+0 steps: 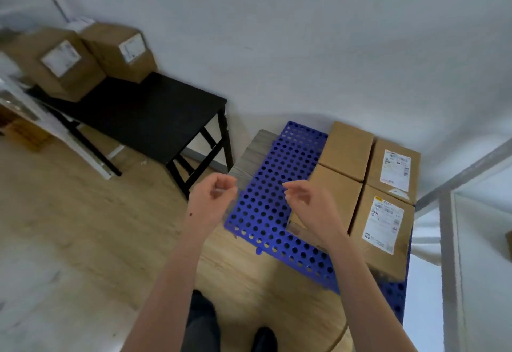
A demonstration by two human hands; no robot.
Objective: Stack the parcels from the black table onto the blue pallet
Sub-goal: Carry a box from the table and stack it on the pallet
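Observation:
Two brown cardboard parcels with white labels sit at the far left end of the black table (155,118): a nearer parcel (55,66) and a farther parcel (119,52). The blue perforated pallet (271,185) lies on the floor to the right. Several parcels stand on its right half, among them a plain-topped parcel (346,149) and a labelled parcel (385,227). My left hand (213,199) and my right hand (313,207) hover empty above the pallet's bare left half, fingers loosely curled.
A white wall runs behind the table and the pallet. A grey metal frame (448,254) stands at the right of the pallet. Wooden floor lies between me and the table. My feet show at the bottom edge.

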